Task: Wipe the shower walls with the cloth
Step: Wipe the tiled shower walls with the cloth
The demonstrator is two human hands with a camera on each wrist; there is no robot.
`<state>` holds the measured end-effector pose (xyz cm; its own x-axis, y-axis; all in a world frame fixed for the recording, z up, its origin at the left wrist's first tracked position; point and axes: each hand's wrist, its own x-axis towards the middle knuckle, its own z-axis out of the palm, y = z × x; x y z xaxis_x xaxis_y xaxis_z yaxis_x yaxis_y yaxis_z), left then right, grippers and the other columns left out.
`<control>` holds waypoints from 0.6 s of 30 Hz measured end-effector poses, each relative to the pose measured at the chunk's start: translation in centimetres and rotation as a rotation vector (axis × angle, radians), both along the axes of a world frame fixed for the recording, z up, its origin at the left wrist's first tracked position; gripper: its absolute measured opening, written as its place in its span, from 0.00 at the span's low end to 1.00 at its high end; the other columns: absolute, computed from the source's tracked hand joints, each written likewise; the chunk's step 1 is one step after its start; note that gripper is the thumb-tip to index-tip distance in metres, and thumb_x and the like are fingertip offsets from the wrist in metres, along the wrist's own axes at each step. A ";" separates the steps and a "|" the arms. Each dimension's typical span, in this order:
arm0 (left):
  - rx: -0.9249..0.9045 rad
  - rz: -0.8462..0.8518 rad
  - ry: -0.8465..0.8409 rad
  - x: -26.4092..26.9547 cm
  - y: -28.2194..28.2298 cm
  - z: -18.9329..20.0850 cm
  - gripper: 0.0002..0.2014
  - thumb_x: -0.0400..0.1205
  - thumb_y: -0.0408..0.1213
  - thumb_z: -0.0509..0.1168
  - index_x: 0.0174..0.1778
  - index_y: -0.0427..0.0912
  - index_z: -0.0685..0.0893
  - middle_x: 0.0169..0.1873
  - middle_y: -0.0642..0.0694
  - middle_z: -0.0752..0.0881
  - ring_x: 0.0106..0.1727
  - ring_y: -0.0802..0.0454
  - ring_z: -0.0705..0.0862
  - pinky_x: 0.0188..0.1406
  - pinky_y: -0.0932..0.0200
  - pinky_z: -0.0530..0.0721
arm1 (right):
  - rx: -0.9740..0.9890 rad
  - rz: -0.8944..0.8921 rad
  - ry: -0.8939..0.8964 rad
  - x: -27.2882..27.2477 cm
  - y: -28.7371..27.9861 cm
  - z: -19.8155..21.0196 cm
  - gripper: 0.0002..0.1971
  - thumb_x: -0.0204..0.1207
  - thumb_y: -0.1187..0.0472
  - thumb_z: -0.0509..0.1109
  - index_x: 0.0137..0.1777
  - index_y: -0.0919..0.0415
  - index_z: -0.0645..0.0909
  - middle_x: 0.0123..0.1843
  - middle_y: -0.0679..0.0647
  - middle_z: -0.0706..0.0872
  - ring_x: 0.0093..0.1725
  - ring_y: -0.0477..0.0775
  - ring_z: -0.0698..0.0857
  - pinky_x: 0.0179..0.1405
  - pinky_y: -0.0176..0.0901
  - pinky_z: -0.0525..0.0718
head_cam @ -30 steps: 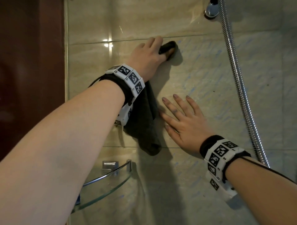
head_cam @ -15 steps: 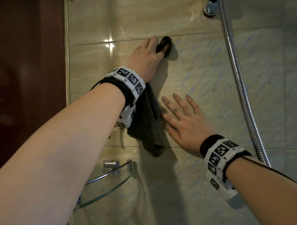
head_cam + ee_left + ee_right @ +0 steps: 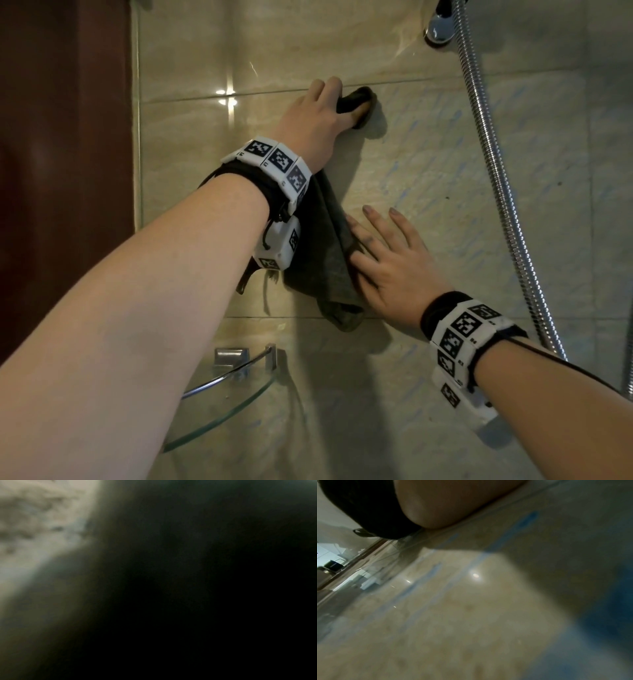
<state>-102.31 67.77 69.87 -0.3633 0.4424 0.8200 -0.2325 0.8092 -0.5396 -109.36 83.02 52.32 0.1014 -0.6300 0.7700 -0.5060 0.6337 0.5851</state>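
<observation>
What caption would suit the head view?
Left hand presses a dark cloth to the tiled shower wall; right hand rests flat beside it.

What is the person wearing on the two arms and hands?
Both forearms are bare, with no sleeves or gloves. The left hand and right hand each have, at the wrist, a black strap carrying a band of white blocks printed with black-and-white square markers. A white box hangs under the left wrist band. A thin black cable runs back from the right wrist band.

Head camera faces the shower wall [image 3: 428, 205] closely; both wrist cameras lie against it.
</observation>
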 end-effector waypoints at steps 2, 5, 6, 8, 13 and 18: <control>-0.025 0.002 -0.023 0.3 -0.7 -0.5 0.24 0.83 0.27 0.56 0.77 0.46 0.71 0.64 0.28 0.71 0.63 0.31 0.71 0.51 0.43 0.73 | -0.025 0.012 0.008 -0.1 0.0 -0.3 0.18 0.82 0.50 0.55 0.61 0.54 0.82 0.82 0.59 0.65 0.82 0.64 0.60 0.79 0.66 0.56; -0.037 -0.010 -0.047 0.5 -1.2 -1.1 0.23 0.83 0.28 0.58 0.75 0.45 0.73 0.61 0.28 0.73 0.60 0.30 0.72 0.49 0.42 0.73 | -0.034 0.004 0.035 -0.5 0.5 -1.6 0.22 0.84 0.50 0.52 0.72 0.55 0.77 0.82 0.59 0.65 0.82 0.63 0.61 0.79 0.64 0.57; -0.031 -0.003 -0.049 0.5 -1.2 -1.1 0.23 0.83 0.28 0.58 0.76 0.45 0.72 0.61 0.29 0.72 0.61 0.30 0.72 0.50 0.42 0.73 | -0.026 -0.002 0.052 -0.8 0.9 -2.1 0.23 0.84 0.50 0.52 0.75 0.55 0.74 0.81 0.59 0.66 0.81 0.63 0.63 0.78 0.63 0.58; -0.014 0.008 -0.040 0.6 -1.0 -1.1 0.23 0.84 0.29 0.56 0.77 0.46 0.69 0.64 0.30 0.71 0.63 0.31 0.70 0.53 0.43 0.72 | 0.007 -0.006 0.093 -1.3 1.9 -3.1 0.25 0.84 0.50 0.51 0.79 0.54 0.69 0.80 0.61 0.68 0.80 0.64 0.64 0.78 0.63 0.59; 0.020 0.004 0.008 0.5 -0.2 -0.8 0.25 0.84 0.28 0.52 0.79 0.45 0.67 0.66 0.29 0.70 0.65 0.31 0.69 0.55 0.43 0.71 | 0.047 0.031 0.157 -2.2 4.0 -3.5 0.25 0.83 0.48 0.55 0.80 0.50 0.65 0.79 0.59 0.71 0.78 0.63 0.68 0.75 0.60 0.64; 0.035 0.009 0.031 0.0 0.8 0.5 0.24 0.85 0.28 0.52 0.79 0.45 0.66 0.67 0.29 0.68 0.67 0.31 0.67 0.56 0.42 0.71 | 0.018 0.107 0.143 -2.3 4.5 -3.5 0.21 0.82 0.48 0.59 0.72 0.50 0.78 0.76 0.56 0.75 0.75 0.61 0.74 0.74 0.58 0.68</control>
